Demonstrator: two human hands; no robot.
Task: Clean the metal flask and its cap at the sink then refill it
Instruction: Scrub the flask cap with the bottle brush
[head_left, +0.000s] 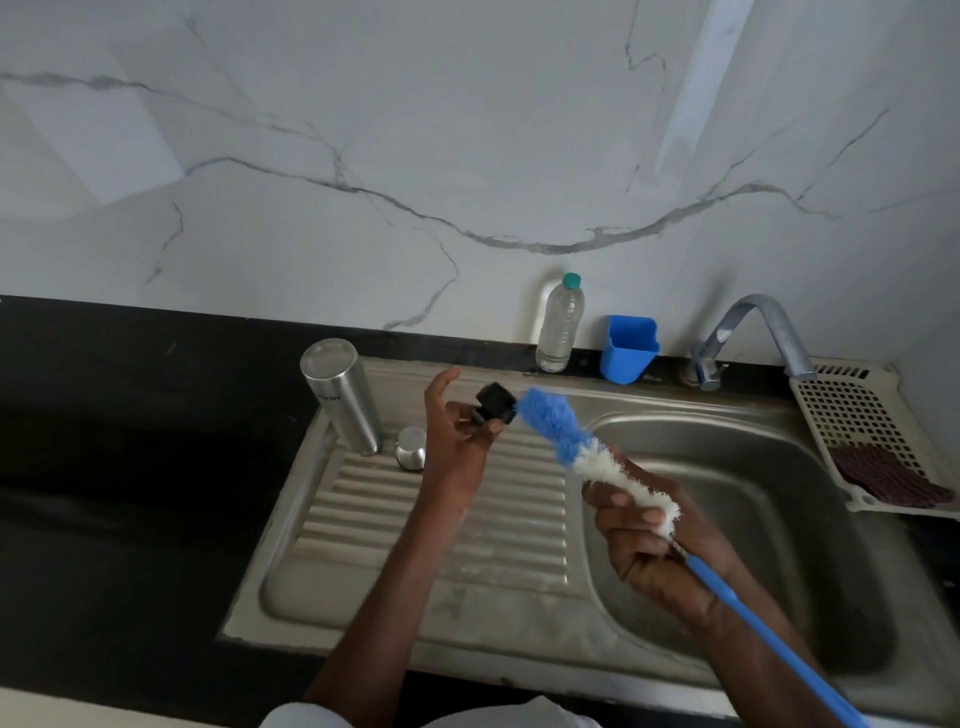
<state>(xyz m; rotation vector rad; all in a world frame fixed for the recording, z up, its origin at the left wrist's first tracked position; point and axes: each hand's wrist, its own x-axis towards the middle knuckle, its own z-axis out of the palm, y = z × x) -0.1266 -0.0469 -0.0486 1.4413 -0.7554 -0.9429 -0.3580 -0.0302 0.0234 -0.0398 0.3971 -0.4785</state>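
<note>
Left hand (457, 431) pinches black cap piece (496, 402) against bottle brush (558, 434) bristles, right hand (644, 535) gripping brush; metal flask (340, 395) inverted on drainboard.

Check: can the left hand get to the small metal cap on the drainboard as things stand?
Probably not yet: the left hand pinches the black cap piece. The path looks free, though; the metal cap sits just beside it on the drainboard.
</note>
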